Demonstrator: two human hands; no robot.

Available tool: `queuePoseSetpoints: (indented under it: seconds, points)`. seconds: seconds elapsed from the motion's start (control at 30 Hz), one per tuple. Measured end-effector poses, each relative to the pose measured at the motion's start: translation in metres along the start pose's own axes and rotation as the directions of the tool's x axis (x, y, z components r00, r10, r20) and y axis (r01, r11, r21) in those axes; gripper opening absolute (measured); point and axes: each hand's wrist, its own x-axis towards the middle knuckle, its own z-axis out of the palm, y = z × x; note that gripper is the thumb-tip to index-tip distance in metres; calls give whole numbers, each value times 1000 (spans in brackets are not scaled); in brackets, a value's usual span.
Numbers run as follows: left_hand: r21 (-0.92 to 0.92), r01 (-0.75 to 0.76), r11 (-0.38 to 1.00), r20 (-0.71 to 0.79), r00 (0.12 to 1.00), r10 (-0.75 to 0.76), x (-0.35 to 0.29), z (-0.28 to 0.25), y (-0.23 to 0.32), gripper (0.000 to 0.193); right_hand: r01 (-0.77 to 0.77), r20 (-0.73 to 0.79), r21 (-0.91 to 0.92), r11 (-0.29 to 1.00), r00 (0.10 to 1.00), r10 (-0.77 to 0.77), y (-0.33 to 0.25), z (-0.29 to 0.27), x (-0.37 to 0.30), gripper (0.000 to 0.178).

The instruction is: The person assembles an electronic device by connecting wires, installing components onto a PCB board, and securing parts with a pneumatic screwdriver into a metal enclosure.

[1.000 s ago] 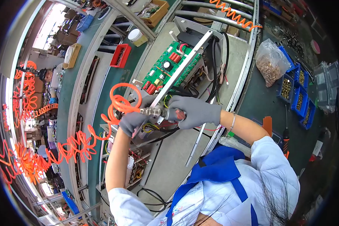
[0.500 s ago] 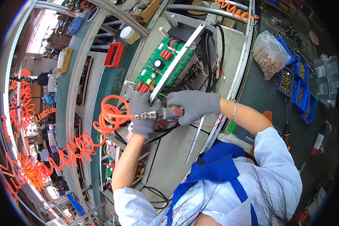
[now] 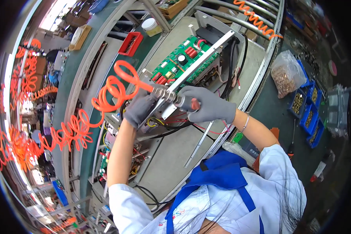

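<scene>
My right hand (image 3: 211,104), in a grey knit glove, is wrapped around a grey air-powered tool (image 3: 184,103) with a red lever. A metal coupling (image 3: 163,93) joins the tool to a coiled orange air hose (image 3: 119,93). My left hand (image 3: 139,107), gloved too, is curled at the near end of a metal chassis, beside a long silver bar (image 3: 201,60). The coupling and bar partly cover its fingers, so what they grip is hidden. Beneath the bar lies a green circuit board (image 3: 183,58) with red and black components. The tool's tip cannot be made out.
Blue bins (image 3: 298,102) of small brass-coloured parts and a clear bag (image 3: 286,76) of parts stand at right. A red bin (image 3: 131,43) and a white-lidded tub (image 3: 150,26) sit at the far left. Black cables (image 3: 243,58) hang by the chassis; a metal strip (image 3: 199,146) lies nearer me.
The tool has turned in my right hand, so its hose end now points up and left. My left hand sits a little farther left. The whole view has shifted slightly.
</scene>
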Motion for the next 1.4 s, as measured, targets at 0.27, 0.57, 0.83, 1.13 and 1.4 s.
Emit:
queuePoseSetpoints:
  seconds: [0.27,0.57,0.83,1.13,1.4]
  points:
    - [58,-149,987,127,982,141,23,-16,-21,24,-189,-10,127,974,981,192,-20,4,7,39]
    - [-409,-89,908,-357,931,-70,-13,-26,9,22,-308,17,483,820,939,342,-65,-11,-14,52]
    - [-814,-435,385,-528,830,-181,-81,56,21,33,268,-298,796,542,954,-34,-139,-37,14,63]
    - [-782,-443,439,-608,697,-380,-93,105,-3,26,620,-534,517,590,772,-345,-156,14,62,54]
    - [-807,-457,374,-590,654,-474,-95,104,-11,21,577,-490,365,730,786,-376,-155,53,71,55]
